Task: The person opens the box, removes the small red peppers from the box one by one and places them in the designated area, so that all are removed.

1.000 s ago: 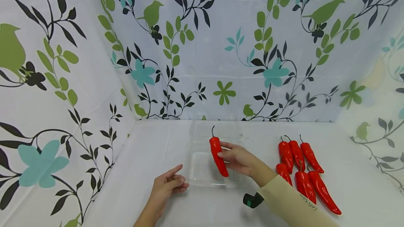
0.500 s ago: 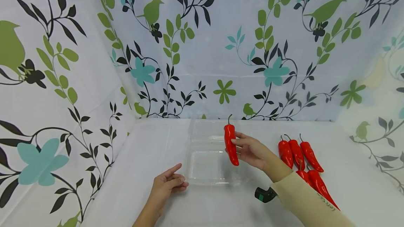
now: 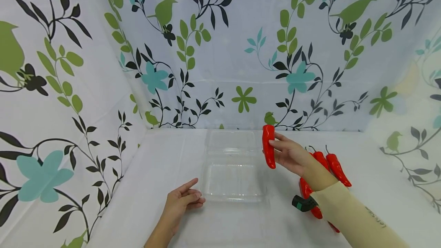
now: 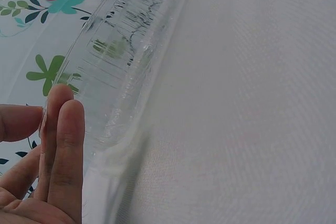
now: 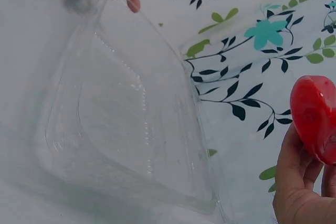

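A glossy red chili pepper (image 3: 268, 146) is held upright between the thumb and fingers of my right hand (image 3: 291, 155), raised beside the right rear of a clear plastic container (image 3: 236, 198). The right wrist view shows the broad end of this pepper (image 5: 313, 116) at its right edge. On the container's near left side, my left hand (image 3: 184, 202) pinches the rim. Thumb and fingers (image 4: 70, 140) meet at that thin edge in the left wrist view. The container has a front tray and a shallower rear section; no pepper lies in either.
Several more red peppers (image 3: 338, 169) lie on the white tabletop at the right, partly hidden by the right forearm. A black wrist camera (image 3: 303, 203) sits on that arm. Behind the table hangs a white curtain (image 3: 213, 72) printed with birds and leaves; another side of it closes off the left.
My right hand has carried the pepper from over the container's tray rightward and back, to beside its right rear. My left hand has stayed at the rim.
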The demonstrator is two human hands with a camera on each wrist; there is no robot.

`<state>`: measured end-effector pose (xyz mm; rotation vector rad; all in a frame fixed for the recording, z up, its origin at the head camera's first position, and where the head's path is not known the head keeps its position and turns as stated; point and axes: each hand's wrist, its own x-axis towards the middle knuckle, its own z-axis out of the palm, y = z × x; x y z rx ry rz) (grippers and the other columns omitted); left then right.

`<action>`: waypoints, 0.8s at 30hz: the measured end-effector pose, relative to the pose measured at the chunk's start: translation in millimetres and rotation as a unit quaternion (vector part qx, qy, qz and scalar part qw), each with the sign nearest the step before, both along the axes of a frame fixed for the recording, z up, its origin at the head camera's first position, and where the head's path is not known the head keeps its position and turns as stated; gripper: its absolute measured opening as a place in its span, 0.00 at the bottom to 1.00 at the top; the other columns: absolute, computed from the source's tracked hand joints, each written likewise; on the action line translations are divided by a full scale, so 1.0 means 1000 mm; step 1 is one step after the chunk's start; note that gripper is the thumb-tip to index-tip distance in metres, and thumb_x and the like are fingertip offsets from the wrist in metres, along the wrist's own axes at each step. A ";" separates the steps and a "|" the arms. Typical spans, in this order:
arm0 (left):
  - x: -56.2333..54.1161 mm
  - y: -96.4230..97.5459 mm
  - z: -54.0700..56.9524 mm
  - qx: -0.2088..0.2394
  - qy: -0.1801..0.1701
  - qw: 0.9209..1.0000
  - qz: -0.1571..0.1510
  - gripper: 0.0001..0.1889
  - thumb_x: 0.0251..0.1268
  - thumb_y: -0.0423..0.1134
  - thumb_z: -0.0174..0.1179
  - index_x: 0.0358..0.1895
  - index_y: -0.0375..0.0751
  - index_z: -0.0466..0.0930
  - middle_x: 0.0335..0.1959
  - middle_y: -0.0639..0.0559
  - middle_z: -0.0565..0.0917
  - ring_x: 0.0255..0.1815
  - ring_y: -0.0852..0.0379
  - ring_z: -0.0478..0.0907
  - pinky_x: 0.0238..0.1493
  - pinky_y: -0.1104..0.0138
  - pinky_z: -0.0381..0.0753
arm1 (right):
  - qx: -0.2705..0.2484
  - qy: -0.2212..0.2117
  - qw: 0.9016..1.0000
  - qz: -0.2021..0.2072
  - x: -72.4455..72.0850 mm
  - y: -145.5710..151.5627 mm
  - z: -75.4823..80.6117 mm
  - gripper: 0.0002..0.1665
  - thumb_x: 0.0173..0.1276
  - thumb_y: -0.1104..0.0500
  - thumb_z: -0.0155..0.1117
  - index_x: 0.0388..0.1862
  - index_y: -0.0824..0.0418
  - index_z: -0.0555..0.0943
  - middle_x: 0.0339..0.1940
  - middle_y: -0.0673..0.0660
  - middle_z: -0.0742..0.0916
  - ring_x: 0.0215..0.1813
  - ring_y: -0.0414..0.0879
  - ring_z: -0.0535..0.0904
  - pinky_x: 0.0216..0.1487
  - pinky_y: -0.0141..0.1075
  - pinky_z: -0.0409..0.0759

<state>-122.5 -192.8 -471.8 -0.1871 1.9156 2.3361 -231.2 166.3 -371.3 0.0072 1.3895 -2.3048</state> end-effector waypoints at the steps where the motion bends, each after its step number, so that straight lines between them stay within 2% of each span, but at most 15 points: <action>1: 0.000 0.000 0.000 0.000 0.000 1.000 0.000 0.32 0.65 0.24 0.63 0.73 0.29 0.66 0.39 0.44 0.83 0.41 0.48 0.88 0.48 0.59 0.88 | 0.004 -0.001 1.000 -0.006 -0.001 0.003 0.000 0.43 0.78 0.59 0.58 0.83 0.52 0.48 0.69 0.56 0.68 0.66 0.55 0.69 0.64 0.42 0.79; 11: 0.001 -0.001 0.000 0.000 -0.001 1.000 0.001 0.33 0.65 0.24 0.64 0.73 0.28 0.65 0.40 0.43 0.83 0.40 0.49 0.88 0.47 0.60 0.88 | 0.012 -0.035 0.998 -0.059 -0.012 0.035 -0.015 0.47 0.78 0.58 0.59 0.85 0.51 0.43 0.73 0.55 0.62 0.72 0.53 0.58 0.67 0.41 0.76; 19: 0.003 -0.001 0.001 -0.005 0.000 1.000 0.000 0.32 0.66 0.24 0.62 0.73 0.28 0.65 0.40 0.44 0.82 0.41 0.49 0.88 0.47 0.60 0.88 | 0.098 -0.034 0.991 -0.089 -0.017 0.048 -0.028 0.51 0.77 0.55 0.62 0.85 0.53 0.41 0.77 0.57 0.60 0.76 0.55 0.53 0.66 0.42 0.77; 24: 0.004 -0.001 0.001 -0.003 0.000 1.000 0.001 0.32 0.65 0.24 0.61 0.73 0.28 0.65 0.39 0.44 0.82 0.40 0.49 0.88 0.47 0.60 0.88 | 0.141 -0.039 0.985 -0.097 -0.017 0.053 -0.035 0.51 0.76 0.54 0.63 0.85 0.53 0.42 0.80 0.60 0.57 0.78 0.58 0.51 0.70 0.48 0.72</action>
